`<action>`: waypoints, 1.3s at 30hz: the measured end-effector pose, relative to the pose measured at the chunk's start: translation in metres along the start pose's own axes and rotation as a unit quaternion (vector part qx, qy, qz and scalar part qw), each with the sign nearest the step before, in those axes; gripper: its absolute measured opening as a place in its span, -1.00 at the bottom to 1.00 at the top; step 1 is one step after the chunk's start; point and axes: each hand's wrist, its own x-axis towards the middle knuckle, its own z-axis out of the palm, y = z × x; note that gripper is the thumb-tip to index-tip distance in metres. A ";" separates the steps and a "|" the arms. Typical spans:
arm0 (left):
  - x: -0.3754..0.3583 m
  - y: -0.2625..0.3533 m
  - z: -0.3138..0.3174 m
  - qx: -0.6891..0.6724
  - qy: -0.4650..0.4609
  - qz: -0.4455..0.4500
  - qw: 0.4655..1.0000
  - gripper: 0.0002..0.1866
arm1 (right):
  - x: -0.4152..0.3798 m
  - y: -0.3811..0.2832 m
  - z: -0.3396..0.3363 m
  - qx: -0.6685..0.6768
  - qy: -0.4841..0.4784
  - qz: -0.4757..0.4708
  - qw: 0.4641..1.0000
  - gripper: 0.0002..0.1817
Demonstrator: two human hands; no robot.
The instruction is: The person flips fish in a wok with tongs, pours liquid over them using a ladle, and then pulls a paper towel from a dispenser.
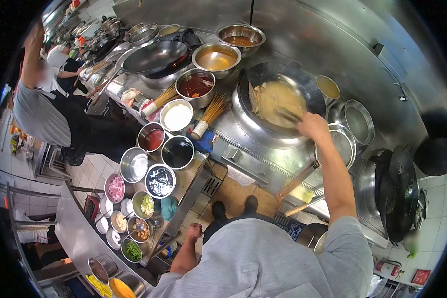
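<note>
My right hand [314,127] is closed around a dark utensil with slender prongs [287,114]. Its tips dip into cloudy, yellowish liquid [278,99] inside a large black wok [256,74]. Pale brown food [255,97] lies along the liquid's left side. The wok rests on a round steel burner ring [251,126]. Low by my waist, my left hand [194,231] hangs with curled fingers, away from the stove. Just beyond the right hand is a round strainer [340,144] with a wooden handle.
Steel bowls of sauces, including dark sauce [178,152] and red sauce [151,139], stand left of the wok. Bamboo brushes [211,113] lie among them. Chopped ingredients such as greens [132,251] fill small pots below. At far left another person [49,114] stands by the stove line.
</note>
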 end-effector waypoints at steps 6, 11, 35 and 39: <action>-0.014 0.020 0.009 -0.001 0.007 -0.033 0.999 -0.82 | 0.002 0.033 -0.019 0.008 0.042 0.005 0.999 -0.63; -0.039 0.039 0.020 0.043 0.042 -0.022 0.998 -0.91 | 0.000 0.055 -0.020 -0.017 0.059 0.001 0.998 -0.64; -0.005 -0.004 -0.001 0.204 -0.046 0.156 0.965 -0.80 | -0.021 -0.017 0.032 -0.135 0.137 -0.084 0.978 -0.71; -0.041 0.019 0.016 0.192 0.064 -0.007 0.979 -0.77 | -0.020 -0.012 0.032 -0.128 0.134 -0.064 0.981 -0.70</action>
